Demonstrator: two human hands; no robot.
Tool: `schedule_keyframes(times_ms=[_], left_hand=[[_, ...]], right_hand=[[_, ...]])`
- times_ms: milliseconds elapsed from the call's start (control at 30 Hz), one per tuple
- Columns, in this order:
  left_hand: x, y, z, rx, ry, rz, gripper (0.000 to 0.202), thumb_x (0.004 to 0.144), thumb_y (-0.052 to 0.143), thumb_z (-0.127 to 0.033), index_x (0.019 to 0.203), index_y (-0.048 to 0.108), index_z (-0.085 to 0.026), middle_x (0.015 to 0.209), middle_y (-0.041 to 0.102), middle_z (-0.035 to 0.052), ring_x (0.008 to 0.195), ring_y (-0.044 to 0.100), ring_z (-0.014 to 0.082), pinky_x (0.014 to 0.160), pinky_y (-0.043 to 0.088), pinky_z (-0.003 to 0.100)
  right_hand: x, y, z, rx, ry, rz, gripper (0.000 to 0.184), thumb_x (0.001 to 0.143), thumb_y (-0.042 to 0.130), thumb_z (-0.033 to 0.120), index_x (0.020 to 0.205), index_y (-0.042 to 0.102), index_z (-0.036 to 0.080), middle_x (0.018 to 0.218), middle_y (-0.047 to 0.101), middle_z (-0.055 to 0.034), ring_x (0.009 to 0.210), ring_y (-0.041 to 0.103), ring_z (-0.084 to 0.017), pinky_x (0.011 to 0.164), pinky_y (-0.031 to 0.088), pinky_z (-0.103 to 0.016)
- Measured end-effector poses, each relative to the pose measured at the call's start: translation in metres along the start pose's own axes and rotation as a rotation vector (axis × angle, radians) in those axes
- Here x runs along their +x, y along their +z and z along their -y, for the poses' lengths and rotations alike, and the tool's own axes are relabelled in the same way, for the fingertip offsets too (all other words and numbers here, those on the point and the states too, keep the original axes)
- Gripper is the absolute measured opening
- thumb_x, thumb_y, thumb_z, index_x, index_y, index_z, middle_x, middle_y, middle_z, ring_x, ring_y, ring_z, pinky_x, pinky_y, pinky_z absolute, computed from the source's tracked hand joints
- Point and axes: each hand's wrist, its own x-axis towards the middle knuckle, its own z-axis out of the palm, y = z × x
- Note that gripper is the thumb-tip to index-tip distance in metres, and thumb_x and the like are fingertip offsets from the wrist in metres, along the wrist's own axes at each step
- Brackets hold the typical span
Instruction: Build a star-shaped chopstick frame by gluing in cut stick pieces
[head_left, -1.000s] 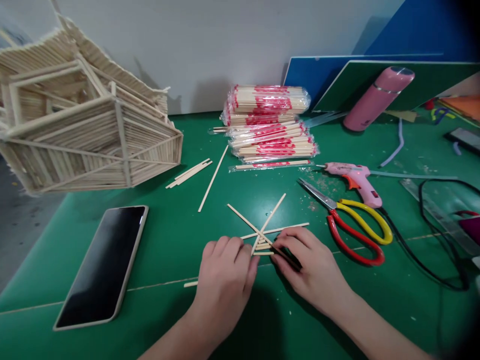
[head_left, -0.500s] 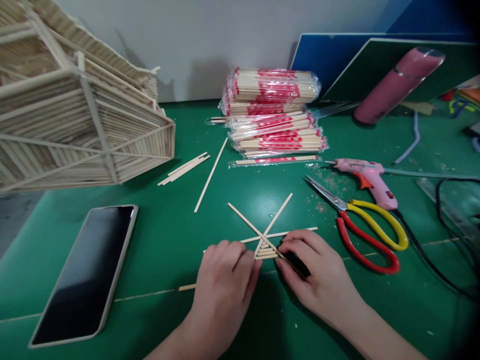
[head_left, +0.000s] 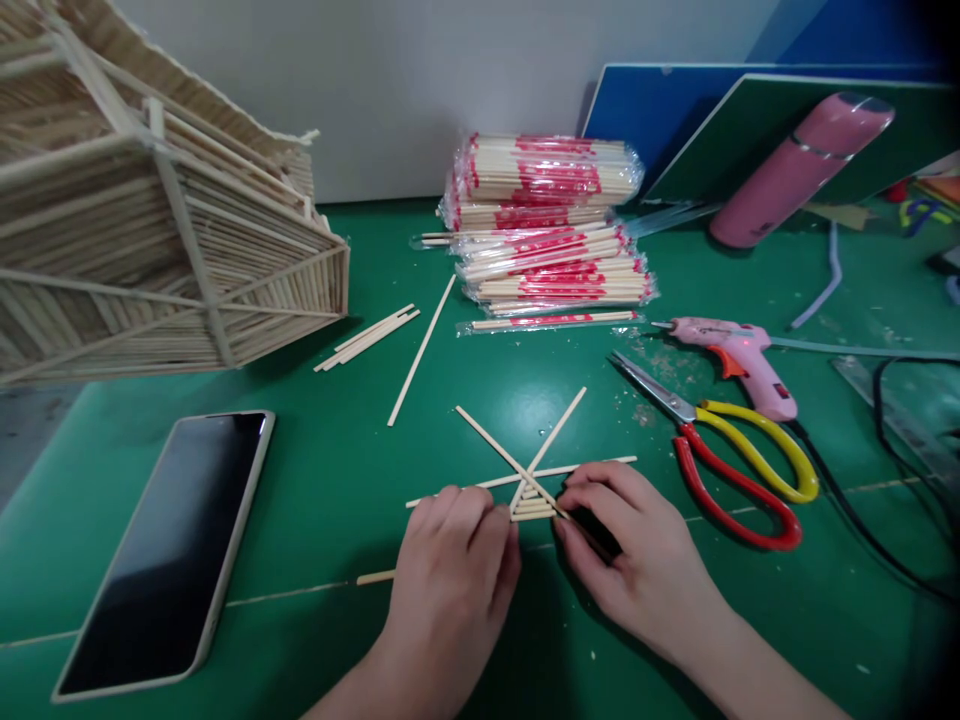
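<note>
Crossed chopsticks (head_left: 491,437) lie on the green table, forming a star-like frame with several short stick pieces (head_left: 534,508) set side by side in its lower triangle. My left hand (head_left: 457,560) is closed at the left side of this frame, its fingertips mostly hidden; a stick end (head_left: 375,577) pokes out to its left. On the other side, my right hand (head_left: 626,540) pinches the lower end of one crossed chopstick between thumb and fingers. Beyond the frame lie one loose chopstick (head_left: 421,352) and a small bunch of sticks (head_left: 367,338).
A phone (head_left: 169,555) lies at left, below a large stick-built model (head_left: 180,230). Wrapped chopsticks (head_left: 555,230) are piled at the back. Scissors (head_left: 694,415), a pink glue gun (head_left: 739,360) with its cord and a pink flask (head_left: 802,170) are on the right.
My left hand has shifted very slightly to the right. My right hand and the stick frame stay nearly where they were.
</note>
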Motion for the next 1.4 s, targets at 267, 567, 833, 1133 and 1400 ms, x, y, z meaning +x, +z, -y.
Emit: schedule_keyframes(times_ms=[267,567,833,1133,1400], left_hand=[[0.000,0.001,-0.001,0.005,-0.001,-0.001,0.016,0.079,0.042,-0.014,0.075,0.057,-0.017,0.076,0.053,0.0047,0.069,0.047,0.0170,0.062,0.039,0.032],[-0.004,0.001,-0.001,0.037,0.045,-0.075,0.013,0.078,0.046,-0.013,0.087,0.054,-0.017,0.087,0.052,0.0060,0.076,0.046,0.0178,0.068,0.039,0.033],[0.003,-0.005,-0.008,0.067,0.050,-0.008,0.019,0.079,0.040,-0.012,0.079,0.059,-0.018,0.074,0.050,0.0038,0.066,0.042,0.0163,0.059,0.032,0.030],[0.002,-0.005,-0.011,0.106,0.057,0.022,0.017,0.080,0.043,-0.012,0.075,0.058,-0.018,0.075,0.052,0.0032,0.071,0.044,0.0172,0.064,0.031,0.033],[0.002,-0.006,-0.011,0.262,0.169,0.008,0.019,0.079,0.042,-0.011,0.082,0.059,-0.019,0.075,0.056,0.0043,0.073,0.045,0.0183,0.069,0.031,0.035]], right_hand=[[0.001,0.000,0.001,0.000,0.007,0.009,0.010,0.074,0.052,0.015,0.081,0.057,0.019,0.088,0.054,-0.0056,0.082,0.051,-0.016,0.073,0.044,-0.032],[0.000,-0.004,0.000,0.041,-0.013,0.036,0.014,0.073,0.052,0.015,0.085,0.057,0.020,0.091,0.054,-0.0056,0.083,0.053,-0.017,0.073,0.045,-0.032],[-0.003,-0.006,0.003,0.084,-0.025,0.020,0.016,0.072,0.051,0.014,0.086,0.057,0.020,0.095,0.053,-0.0060,0.085,0.053,-0.017,0.073,0.046,-0.031],[-0.007,-0.013,-0.001,0.063,-0.016,-0.098,0.016,0.075,0.051,0.015,0.089,0.057,0.020,0.093,0.054,-0.0059,0.085,0.054,-0.017,0.076,0.046,-0.032],[-0.004,-0.064,-0.039,-0.221,0.118,-0.440,0.012,0.075,0.053,0.023,0.087,0.056,0.023,0.088,0.059,-0.0047,0.076,0.057,-0.018,0.064,0.047,-0.030]])
